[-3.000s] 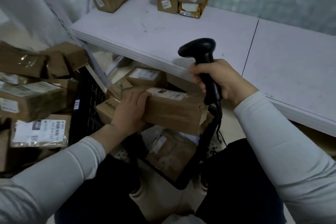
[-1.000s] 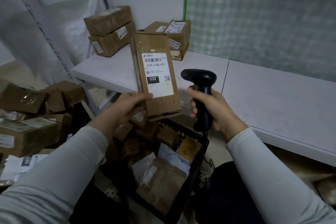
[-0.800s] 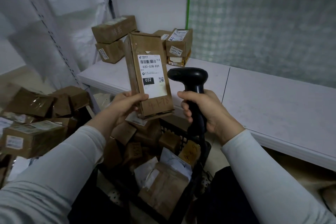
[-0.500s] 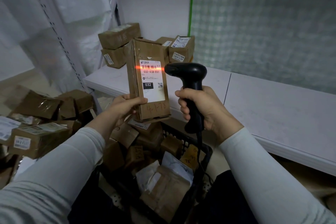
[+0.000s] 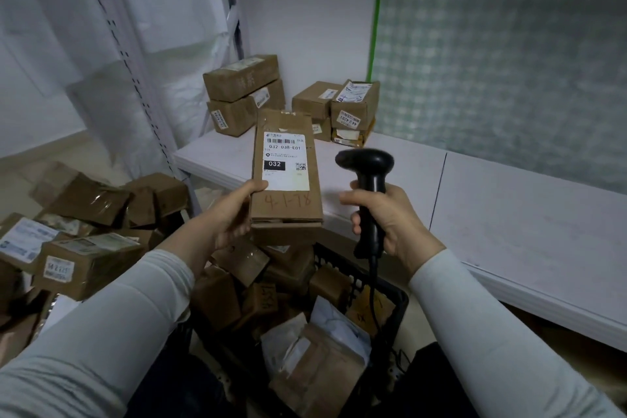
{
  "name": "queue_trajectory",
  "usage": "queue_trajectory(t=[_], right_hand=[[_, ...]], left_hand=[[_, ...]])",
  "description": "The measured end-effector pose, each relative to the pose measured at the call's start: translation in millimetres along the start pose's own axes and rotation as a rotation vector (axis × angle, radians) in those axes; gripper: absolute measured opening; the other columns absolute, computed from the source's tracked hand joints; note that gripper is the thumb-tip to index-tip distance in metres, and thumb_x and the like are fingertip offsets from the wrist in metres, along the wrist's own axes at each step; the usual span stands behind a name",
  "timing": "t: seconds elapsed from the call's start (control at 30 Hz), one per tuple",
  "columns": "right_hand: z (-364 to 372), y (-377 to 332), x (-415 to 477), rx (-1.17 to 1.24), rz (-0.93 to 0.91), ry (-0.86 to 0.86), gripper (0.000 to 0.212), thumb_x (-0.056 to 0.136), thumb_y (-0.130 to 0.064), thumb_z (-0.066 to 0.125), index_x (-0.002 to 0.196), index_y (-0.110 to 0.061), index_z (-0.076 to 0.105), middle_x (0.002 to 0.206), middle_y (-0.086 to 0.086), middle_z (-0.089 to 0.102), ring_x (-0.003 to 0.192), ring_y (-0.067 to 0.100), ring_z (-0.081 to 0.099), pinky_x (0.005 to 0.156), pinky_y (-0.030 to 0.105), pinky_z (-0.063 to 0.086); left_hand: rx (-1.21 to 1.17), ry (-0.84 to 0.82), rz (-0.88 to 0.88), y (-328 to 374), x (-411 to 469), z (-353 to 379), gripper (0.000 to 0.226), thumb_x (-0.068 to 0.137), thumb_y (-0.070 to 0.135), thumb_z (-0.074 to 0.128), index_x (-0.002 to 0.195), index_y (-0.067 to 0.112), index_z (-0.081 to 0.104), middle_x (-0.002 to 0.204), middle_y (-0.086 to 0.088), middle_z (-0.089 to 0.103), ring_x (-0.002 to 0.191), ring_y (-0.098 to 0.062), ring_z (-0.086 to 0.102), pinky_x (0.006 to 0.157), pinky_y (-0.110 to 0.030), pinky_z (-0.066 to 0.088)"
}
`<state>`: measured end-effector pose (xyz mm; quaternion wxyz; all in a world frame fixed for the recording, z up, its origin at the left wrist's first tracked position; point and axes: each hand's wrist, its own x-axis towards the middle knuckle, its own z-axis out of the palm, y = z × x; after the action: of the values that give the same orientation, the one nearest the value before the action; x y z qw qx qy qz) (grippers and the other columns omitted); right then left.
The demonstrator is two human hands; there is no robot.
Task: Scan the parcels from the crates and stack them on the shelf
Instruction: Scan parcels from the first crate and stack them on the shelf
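My left hand (image 5: 234,210) grips a flat brown parcel (image 5: 288,204) by its lower left edge and holds it upright over the crate, its white label facing me. My right hand (image 5: 386,214) is wrapped round the grip of a black barcode scanner (image 5: 368,166), whose head points left toward the parcel, a short gap away. Below both hands a black crate (image 5: 390,292) holds several brown parcels. On the white shelf (image 5: 509,220) two stacks of parcels (image 5: 244,95) stand at the back left corner.
A heap of brown parcels (image 5: 84,237) lies on the floor to the left, beside a perforated shelf upright (image 5: 135,78). The scanner's cord (image 5: 373,285) hangs down into the crate. Behind the shelf stand a white wall and a green-checked panel (image 5: 509,44).
The red scan line on the label has gone out. My right hand has drawn the scanner back to the right and lower, away from the parcel. The parcel has barely moved.
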<state>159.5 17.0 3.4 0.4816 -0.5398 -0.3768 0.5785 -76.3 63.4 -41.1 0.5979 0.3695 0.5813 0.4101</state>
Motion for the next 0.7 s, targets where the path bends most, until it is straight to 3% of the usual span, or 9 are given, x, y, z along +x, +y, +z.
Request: queue_trajectory(t=[0.07, 0.1, 0.23, 0.3, 0.4, 0.5, 0.6, 0.7], right_hand=[[8, 8, 12, -0.029, 0.051, -0.014, 0.036, 0.080, -0.012, 0.075, 0.112, -0.008, 0.058, 0.081, 0.010, 0.064, 0.049, 0.015, 0.054, 0.047, 0.026, 0.048], [14, 11, 17, -0.031, 0.069, -0.036, 0.037, 0.080, -0.017, 0.076, 0.112, -0.009, 0.059, 0.086, 0.011, 0.066, 0.050, 0.015, 0.057, 0.049, 0.026, 0.049], [46, 13, 37, -0.021, 0.064, -0.092, 0.030, 0.081, -0.026, 0.076, 0.104, -0.014, 0.062, 0.081, 0.004, 0.071, 0.050, 0.013, 0.060, 0.053, 0.025, 0.048], [62, 10, 51, -0.031, 0.051, -0.084, 0.025, 0.082, -0.023, 0.076, 0.101, -0.015, 0.061, 0.078, 0.005, 0.070, 0.048, 0.012, 0.058, 0.051, 0.024, 0.049], [85, 3, 75, -0.039, 0.041, -0.065, 0.022, 0.085, -0.013, 0.072, 0.101, -0.014, 0.058, 0.074, 0.006, 0.066, 0.046, 0.010, 0.056, 0.044, 0.019, 0.047], [109, -14, 102, 0.006, -0.004, -0.067, 0.021, 0.086, -0.009, 0.070, 0.102, -0.014, 0.057, 0.080, 0.010, 0.068, 0.050, 0.012, 0.059, 0.043, 0.019, 0.046], [135, -42, 132, 0.113, -0.055, -0.077, 0.021, 0.086, -0.005, 0.068, 0.096, -0.017, 0.054, 0.084, 0.011, 0.069, 0.055, 0.014, 0.064, 0.041, 0.020, 0.044], [161, -70, 166, 0.149, -0.103, -0.076, 0.024, 0.087, -0.004, 0.067, 0.105, -0.012, 0.053, 0.087, 0.011, 0.068, 0.055, 0.014, 0.066, 0.037, 0.020, 0.042]], left_hand=[[-0.067, -0.018, -0.048, 2, 2, -4, 0.057, 0.077, 0.047, 0.068, 0.121, 0.012, 0.059, 0.108, -0.013, 0.071, 0.099, -0.028, 0.068, 0.075, -0.037, 0.060], [-0.062, -0.015, -0.066, 3, 4, -5, 0.064, 0.073, 0.053, 0.069, 0.122, 0.014, 0.059, 0.109, -0.012, 0.071, 0.102, -0.028, 0.067, 0.075, -0.038, 0.058], [-0.055, -0.001, -0.095, 12, 9, -9, 0.075, 0.058, 0.058, 0.072, 0.121, 0.018, 0.060, 0.111, -0.008, 0.070, 0.107, -0.027, 0.061, 0.096, -0.054, 0.044], [-0.073, -0.026, -0.092, 21, 12, -14, 0.069, 0.060, 0.050, 0.072, 0.120, 0.018, 0.060, 0.109, -0.008, 0.069, 0.106, -0.027, 0.060, 0.093, -0.058, 0.043], [-0.081, -0.059, -0.089, 42, 24, -30, 0.046, 0.069, 0.036, 0.069, 0.110, 0.014, 0.063, 0.094, -0.007, 0.073, 0.095, -0.025, 0.064, 0.076, -0.047, 0.054], [-0.138, -0.010, -0.029, 76, 41, -40, 0.016, 0.084, 0.022, 0.063, 0.096, 0.011, 0.063, 0.087, -0.010, 0.069, 0.081, -0.022, 0.066, 0.071, -0.040, 0.058], [-0.218, 0.076, 0.058, 118, 64, -43, 0.009, 0.088, 0.019, 0.062, 0.091, 0.011, 0.061, 0.089, -0.013, 0.061, 0.077, -0.022, 0.063, 0.065, -0.031, 0.058], [-0.206, 0.173, 0.131, 157, 93, -44, 0.011, 0.088, 0.025, 0.063, 0.087, 0.015, 0.057, 0.086, -0.010, 0.055, 0.076, -0.019, 0.057, 0.056, -0.025, 0.056]])
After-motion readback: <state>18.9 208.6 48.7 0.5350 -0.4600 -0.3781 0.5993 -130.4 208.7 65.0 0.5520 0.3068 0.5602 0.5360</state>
